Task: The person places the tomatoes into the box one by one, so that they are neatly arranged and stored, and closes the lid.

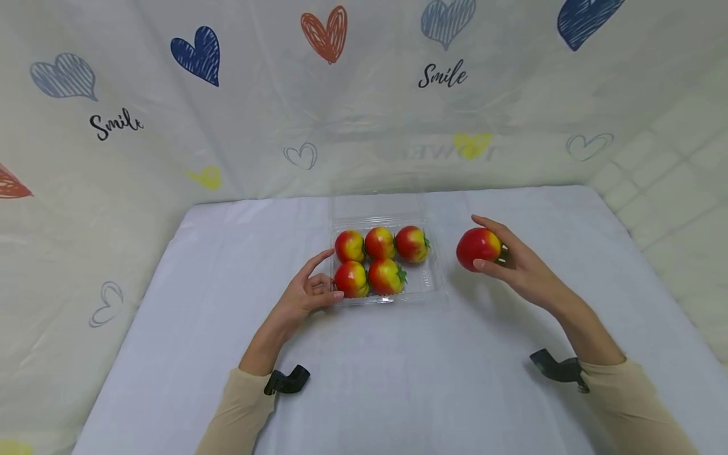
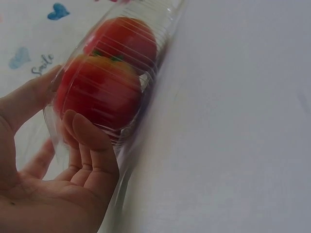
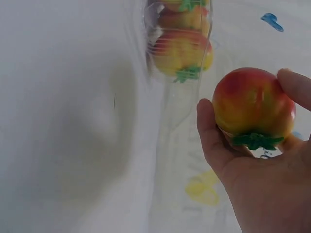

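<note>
A clear plastic box (image 1: 422, 287) lies on the table with its lid (image 1: 375, 205) raised at the back. Inside, three red-and-yellow tomatoes (image 1: 412, 244) with green leafy tops form the back row, and two tomatoes (image 1: 351, 279) sit in front at left and middle. My left hand (image 1: 309, 292) holds the box by its left side, index finger towards the back and thumb at the front corner. To the right of the box, above the table, my right hand (image 1: 520, 265) grips another tomato (image 3: 254, 108) between thumb and fingers, its green top facing the palm.
A white cloth covers the table (image 1: 364, 379). Behind it hangs a pale curtain (image 1: 256, 107) printed with hearts and words. Each wrist carries a black camera mount, the left mount (image 1: 288, 380) and the right mount (image 1: 557, 368).
</note>
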Available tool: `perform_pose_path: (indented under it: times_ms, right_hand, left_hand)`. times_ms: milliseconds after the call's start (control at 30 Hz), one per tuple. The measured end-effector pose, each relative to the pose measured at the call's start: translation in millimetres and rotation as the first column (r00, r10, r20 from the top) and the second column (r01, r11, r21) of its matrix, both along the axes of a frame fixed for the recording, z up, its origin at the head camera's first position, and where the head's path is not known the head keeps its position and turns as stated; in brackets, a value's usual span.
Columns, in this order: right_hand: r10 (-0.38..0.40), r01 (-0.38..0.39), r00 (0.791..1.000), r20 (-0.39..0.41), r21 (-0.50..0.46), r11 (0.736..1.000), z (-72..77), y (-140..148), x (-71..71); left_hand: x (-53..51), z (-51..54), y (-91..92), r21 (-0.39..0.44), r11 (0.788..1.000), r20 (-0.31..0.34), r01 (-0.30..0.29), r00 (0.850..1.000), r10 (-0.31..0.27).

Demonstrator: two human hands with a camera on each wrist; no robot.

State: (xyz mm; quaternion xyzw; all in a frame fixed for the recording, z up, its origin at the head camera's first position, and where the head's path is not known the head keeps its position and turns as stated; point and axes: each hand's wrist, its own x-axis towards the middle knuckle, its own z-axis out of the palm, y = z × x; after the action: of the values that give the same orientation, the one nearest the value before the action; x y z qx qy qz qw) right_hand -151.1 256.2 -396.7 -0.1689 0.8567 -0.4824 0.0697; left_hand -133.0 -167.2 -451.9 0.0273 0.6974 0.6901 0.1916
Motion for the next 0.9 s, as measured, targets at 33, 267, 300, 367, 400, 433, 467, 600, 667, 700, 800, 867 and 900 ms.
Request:
perform_pose_path:
  times_ms: [33, 267, 300, 367, 400, 433, 467, 600, 667, 700, 800, 867, 900]
  right_hand:
    - [-0.004, 0.004, 1.000, 0.001, -0.002, 1.000, -0.3, -1, 0.4]
    - [-0.029, 0.029, 0.999, 0.024, 0.011, 1.000, -2.0, -10, 1.8]
    - [-0.032, 0.032, 0.999, 0.022, 0.007, 0.999, -2.0, -12, 2.0]
    - [-0.041, 0.040, 0.999, 0.022, 0.009, 0.999, -1.4, -16, 2.0]
    - [-0.043, 0.043, 0.999, 0.020, 0.005, 0.999, -1.1, -18, 2.1]
    - [-0.045, 0.045, 0.999, 0.015, 0.002, 0.999, -1.1, -20, 2.1]
    - [-0.045, 0.045, 0.999, 0.009, -0.001, 0.999, -1.1, -22, 2.1]
    - [-0.037, 0.037, 0.999, -0.014, -0.008, 0.999, -2.2, -29, 2.3]
    - [-0.031, 0.031, 0.999, -0.023, 0.001, 1.000, -3.0, -32, 2.4]
    - [-0.027, 0.027, 0.999, -0.028, 0.011, 1.000, -3.2, -34, 2.4]
    - [-0.014, 0.016, 0.999, -0.044, 0.046, 0.999, -3.7, -37, 2.0]
    - [-0.007, 0.011, 0.998, -0.059, 0.068, 0.998, -4.1, -38, 1.4]
    - [-0.002, 0.007, 0.998, -0.067, 0.077, 0.997, -4.4, -39, 1.2]
  left_hand:
    - [-0.2, -0.1, 0.2, 0.001, 1.000, -0.001, 0.001, 1.000, -0.001]
    - [-0.2, -0.5, 0.6, 0.006, 1.000, 0.000, 0.002, 1.000, -0.002]
    - [-0.1, -0.4, 0.6, 0.006, 1.000, 0.001, 0.002, 1.000, -0.002]
    - [-0.1, -0.4, 0.5, 0.007, 1.000, 0.001, 0.002, 1.000, -0.002]
    - [-0.1, -0.4, 0.3, 0.007, 1.000, 0.000, 0.001, 1.000, -0.001]
    - [0.0, -0.3, 0.3, 0.008, 1.000, 0.000, 0.001, 1.000, -0.001]
    - [0.2, -0.1, 0.3, 0.008, 1.000, -0.002, 0.002, 1.000, -0.002]
    - [0.8, 0.1, -0.1, 0.008, 1.000, -0.002, -0.003, 1.000, 0.003]
    - [1.2, 0.2, -0.3, 0.006, 1.000, -0.003, -0.003, 1.000, 0.003]
    - [1.3, 0.2, -0.2, 0.006, 1.000, -0.003, -0.006, 1.000, 0.006]
    - [1.5, 0.4, 0.1, 0.005, 1.000, -0.003, -0.006, 1.000, 0.006]
    - [1.4, 0.4, 0.2, 0.005, 1.000, -0.005, -0.004, 1.000, 0.004]
    - [1.3, 0.4, 0.4, 0.006, 1.000, -0.002, -0.006, 1.000, 0.006]
